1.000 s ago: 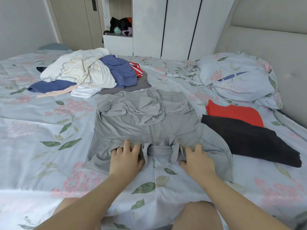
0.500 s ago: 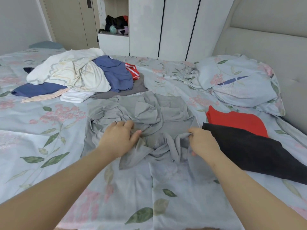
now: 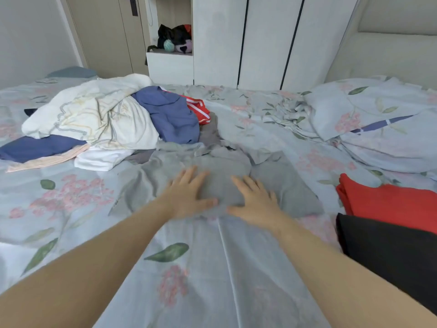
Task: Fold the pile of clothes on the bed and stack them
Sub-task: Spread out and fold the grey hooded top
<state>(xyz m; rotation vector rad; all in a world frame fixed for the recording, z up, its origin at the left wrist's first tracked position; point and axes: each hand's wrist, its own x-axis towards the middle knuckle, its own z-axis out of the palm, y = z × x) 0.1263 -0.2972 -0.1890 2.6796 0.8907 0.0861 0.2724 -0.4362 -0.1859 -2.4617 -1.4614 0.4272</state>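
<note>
Head view: floral bed (image 3: pixel 212 268); loose pile of clothes (image 3: pixel 99 119) toward far left corner; grey garment (image 3: pixel 283 185) mid-bed; black garment (image 3: pixel 390 252) and red garment (image 3: pixel 390 202) at right edge; left hand (image 3: pixel 189 195), right hand (image 3: pixel 255 200) flat, fingers spread, pressing grey garment.

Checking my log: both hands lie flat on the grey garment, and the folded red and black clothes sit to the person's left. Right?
Not quite: the head view shows the red garment and black garment on the person's right, not left. The left hand and right hand do lie flat on the grey garment.
</note>
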